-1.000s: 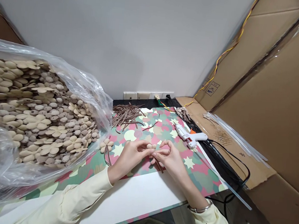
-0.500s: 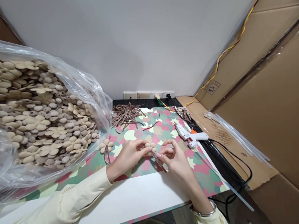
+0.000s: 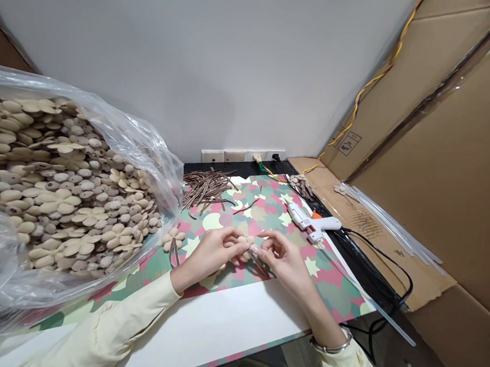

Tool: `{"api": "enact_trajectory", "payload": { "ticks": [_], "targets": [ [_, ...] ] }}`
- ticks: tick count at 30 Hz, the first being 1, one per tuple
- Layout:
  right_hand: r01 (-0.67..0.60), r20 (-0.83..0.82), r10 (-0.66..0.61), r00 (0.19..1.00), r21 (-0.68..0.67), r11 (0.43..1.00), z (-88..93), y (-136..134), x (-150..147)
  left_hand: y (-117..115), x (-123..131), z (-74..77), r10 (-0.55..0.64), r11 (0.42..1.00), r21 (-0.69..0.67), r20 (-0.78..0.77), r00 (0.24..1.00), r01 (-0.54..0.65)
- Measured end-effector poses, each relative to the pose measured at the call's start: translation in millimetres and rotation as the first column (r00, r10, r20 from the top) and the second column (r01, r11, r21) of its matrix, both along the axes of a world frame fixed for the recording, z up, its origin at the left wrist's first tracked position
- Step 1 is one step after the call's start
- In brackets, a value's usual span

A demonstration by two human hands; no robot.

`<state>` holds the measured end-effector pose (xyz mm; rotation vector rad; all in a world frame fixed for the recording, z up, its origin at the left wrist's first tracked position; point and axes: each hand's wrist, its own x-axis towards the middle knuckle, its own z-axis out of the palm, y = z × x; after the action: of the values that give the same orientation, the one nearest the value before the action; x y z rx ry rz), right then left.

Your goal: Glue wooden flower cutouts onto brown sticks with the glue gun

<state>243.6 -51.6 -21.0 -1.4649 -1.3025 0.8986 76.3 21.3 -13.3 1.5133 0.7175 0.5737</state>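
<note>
- One beige flower [image 3: 247, 239] — held over the patterned sheet [image 3: 333, 292].
- Left hand [image 3: 216, 250]: thumb and fingers pinched on the flower.
- Right hand [image 3: 286, 261]: nearly closed — thumb and finger gripping the brown strip [image 3: 260, 265].

Beige flower [image 3: 247, 239] and brown strip [image 3: 260, 264], super busy mat [image 3: 339, 284]
Mat's pink-green-cream with stars, white glue gun [image 3: 317, 226] at its right edge.

The right fingers [image 3: 266, 257] have drawn nearer the left fingers [image 3: 237, 249] again.

Beige flower [image 3: 247, 239], brown strip [image 3: 259, 264] in fingers [image 3: 235, 250]
</note>
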Motion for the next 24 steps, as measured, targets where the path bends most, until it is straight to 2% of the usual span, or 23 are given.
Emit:
{"api": "enact_trajectory", "payload": {
  "ticks": [3,8,11,16,24],
  "targets": [
    [0.004,-0.011,-0.004,1.000,-0.003,1.000,-0.7,1,0,0,0,0.5,-0.025,1.000,-0.005,-0.013,1.000,0.025],
    [-0.098,0.028,0.099,0.995,-0.035,0.995,-0.7,1,2,-1,-1,1.5,-0.043,0.999,0.023,-0.023,0.999,0.043],
    [-0.102,0.070,0.102,0.992,-0.013,0.995,1.6,0,2,-1,-2,4.4,-0.064,0.998,0.000,-0.009,0.998,0.064],
    [-0.144,0.039,0.144,0.989,-0.018,0.989,6.7,-2,2,1,-4,11.7,-0.133,0.990,-0.045,-0.007,0.991,0.132],
    [-0.156,0.025,0.157,0.987,-0.023,0.987,7.9,-2,3,4,-5,9.7,-0.161,0.985,-0.061,-0.037,0.986,0.159]
  ]
}}
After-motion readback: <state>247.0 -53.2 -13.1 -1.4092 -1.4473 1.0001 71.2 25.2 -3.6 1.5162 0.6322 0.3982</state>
